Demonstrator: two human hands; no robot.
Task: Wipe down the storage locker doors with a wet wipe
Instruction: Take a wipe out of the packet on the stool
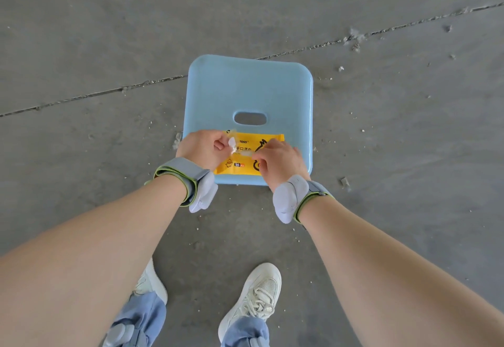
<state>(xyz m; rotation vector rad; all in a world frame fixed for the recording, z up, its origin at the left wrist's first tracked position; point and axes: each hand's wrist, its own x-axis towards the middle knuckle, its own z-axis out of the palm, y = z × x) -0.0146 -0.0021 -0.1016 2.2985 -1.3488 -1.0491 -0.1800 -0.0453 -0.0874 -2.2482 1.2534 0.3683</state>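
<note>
A yellow pack of wet wipes (pixel 246 143) lies on the near edge of a light blue plastic stool (pixel 246 92). My left hand (pixel 203 148) pinches the clear sticker flap (pixel 232 143) of the pack and holds it lifted. My right hand (pixel 278 159) rests on the right part of the pack with its fingers curled at the opening; whether it pinches a wipe is hidden. No locker doors are in view.
The stool stands on a rough grey concrete floor (pixel 109 46) with a long crack (pixel 381 30) and scattered grit. My two feet in white sneakers (pixel 259 294) stand just in front of the stool. Both wrists wear grey bands.
</note>
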